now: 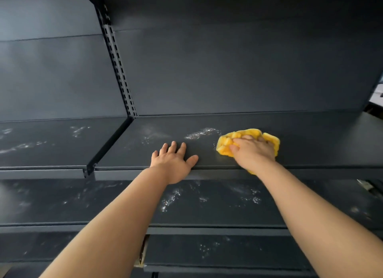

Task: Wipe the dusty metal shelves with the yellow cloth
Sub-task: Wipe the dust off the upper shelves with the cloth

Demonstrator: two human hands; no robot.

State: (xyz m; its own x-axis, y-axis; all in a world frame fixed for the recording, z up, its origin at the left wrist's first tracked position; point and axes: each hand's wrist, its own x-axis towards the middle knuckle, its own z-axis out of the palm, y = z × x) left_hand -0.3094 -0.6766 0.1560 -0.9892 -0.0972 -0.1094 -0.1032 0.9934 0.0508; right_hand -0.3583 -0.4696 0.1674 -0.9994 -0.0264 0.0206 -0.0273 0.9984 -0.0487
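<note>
The yellow cloth (228, 145) lies bunched on the upper dark metal shelf (321, 140), right of centre. My right hand (253, 151) presses down on it with the fingers curled into the fabric. A patch of white dust (199, 133) sits on the shelf just left of the cloth. My left hand (174, 161) rests flat on the same shelf near its front edge, fingers spread, holding nothing. A lower shelf (124, 203) below my forearms carries more white dust streaks.
A slotted upright post (119, 70) and a bracket (107, 145) divide this bay from the dusty left bay (41, 145). A third dusty shelf (228, 250) lies lower. The back panel (228, 70) rises behind.
</note>
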